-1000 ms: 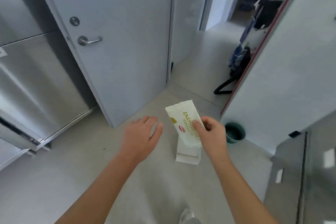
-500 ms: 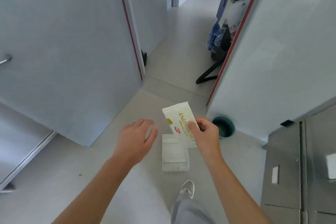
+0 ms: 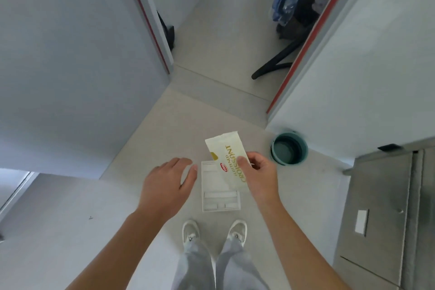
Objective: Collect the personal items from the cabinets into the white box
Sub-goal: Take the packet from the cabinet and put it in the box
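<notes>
Your right hand (image 3: 261, 172) pinches the croissant packet (image 3: 229, 160) by its lower edge, holding it tilted over the white box (image 3: 220, 200); your left hand (image 3: 167, 186) hovers just left of the box, fingers relaxed, holding nothing. The box lies on the floor (image 3: 211, 106) ahead of your shoes (image 3: 191, 231), white partitions inside; a teal bucket (image 3: 289, 147) stands near its right, against the wall (image 3: 364, 54).

- The left hand (image 3: 168, 183) hovers palm down, fingers relaxed and slightly spread, holding nothing.
- The right hand (image 3: 260, 175) pinches the croissant packet (image 3: 227, 160) at its lower end, thumb on the printed face, fingers curled behind.
- The bare left forearm (image 3: 122, 242) and right forearm (image 3: 294, 238) reach forward, converging; the hands are near each other, not touching.
</notes>
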{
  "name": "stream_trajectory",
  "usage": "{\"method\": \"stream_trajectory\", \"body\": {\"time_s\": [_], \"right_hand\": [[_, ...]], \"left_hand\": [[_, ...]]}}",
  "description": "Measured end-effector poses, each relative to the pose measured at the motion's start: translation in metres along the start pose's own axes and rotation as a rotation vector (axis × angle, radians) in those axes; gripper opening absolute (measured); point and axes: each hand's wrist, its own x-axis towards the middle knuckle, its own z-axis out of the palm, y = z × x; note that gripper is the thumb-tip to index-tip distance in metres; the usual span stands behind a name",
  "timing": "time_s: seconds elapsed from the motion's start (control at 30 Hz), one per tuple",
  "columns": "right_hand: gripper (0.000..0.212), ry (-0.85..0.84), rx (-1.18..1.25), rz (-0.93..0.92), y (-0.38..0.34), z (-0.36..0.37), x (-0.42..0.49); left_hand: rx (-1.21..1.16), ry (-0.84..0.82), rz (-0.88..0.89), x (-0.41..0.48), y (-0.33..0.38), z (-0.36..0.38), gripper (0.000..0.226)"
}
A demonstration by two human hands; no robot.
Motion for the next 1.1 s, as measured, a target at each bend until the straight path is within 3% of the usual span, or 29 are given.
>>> {"method": "stream_trajectory", "body": {"time_s": [0.33, 0.6, 0.87, 1.1], "right_hand": [[0.011, 0.012, -0.029, 0.107, 0.183, 0.059, 0.089], [0.015, -0.009, -0.022, -0.023, 0.334, 0.096, 0.187], [0.008, -0.012, 0.018, -0.41, 0.34, 0.121, 0.308], [0.006, -0.005, 0.019, -0.494, 0.352, 0.117, 0.331]], "left_hand": [[0.005, -0.168, 0.052, 0.046, -0.095, 0.191, 0.052], [0.006, -0.103, 0.068, 0.091, -0.172, 0.351, 0.049], [-0.087, 0.109, 0.044, 0.168, -0.214, 0.444, 0.044], [0.013, 0.183, 0.13, 0.204, -0.223, 0.46, 0.049]]}}
